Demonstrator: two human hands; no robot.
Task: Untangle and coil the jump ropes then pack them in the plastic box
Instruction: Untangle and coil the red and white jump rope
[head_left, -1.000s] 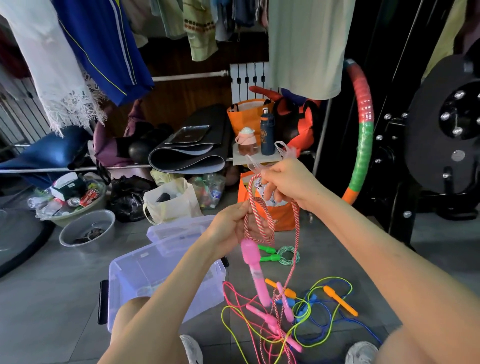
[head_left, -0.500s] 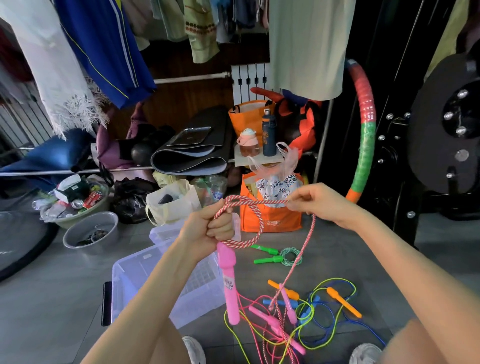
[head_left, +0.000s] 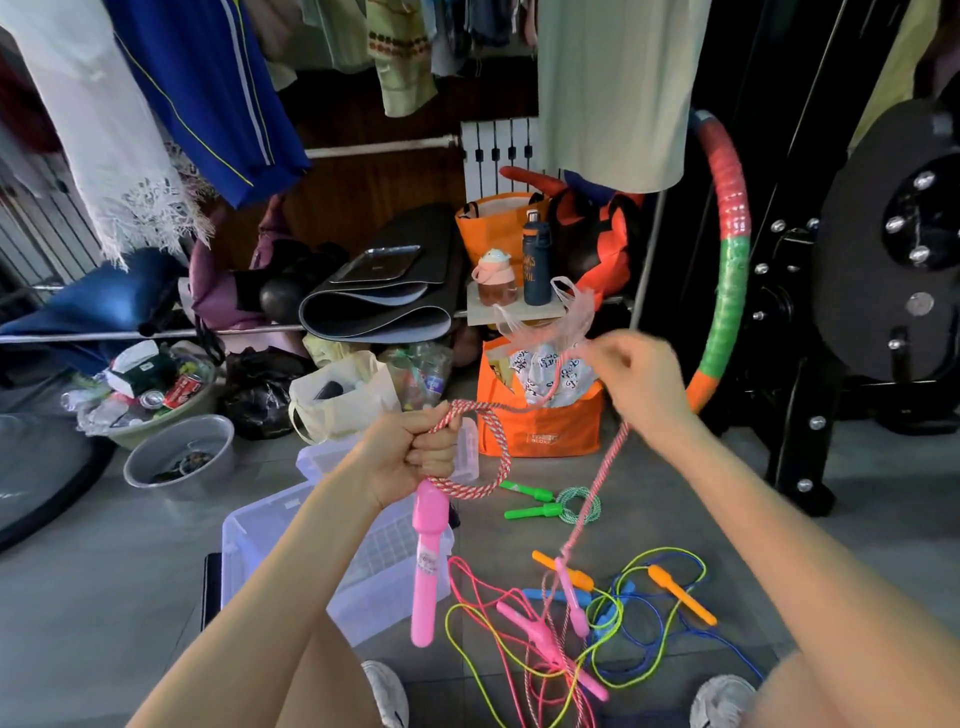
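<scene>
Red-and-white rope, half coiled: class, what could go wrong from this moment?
1. The red-and-white rope runs from the right hand down into the tangle of pink, yellow and blue ropes on the floor; pulling more in may tighten a snag or drag the others up.
2. The left hand grips only a few loose loops, and the pink handle dangles below; its swing could pull the coil apart.
</scene>
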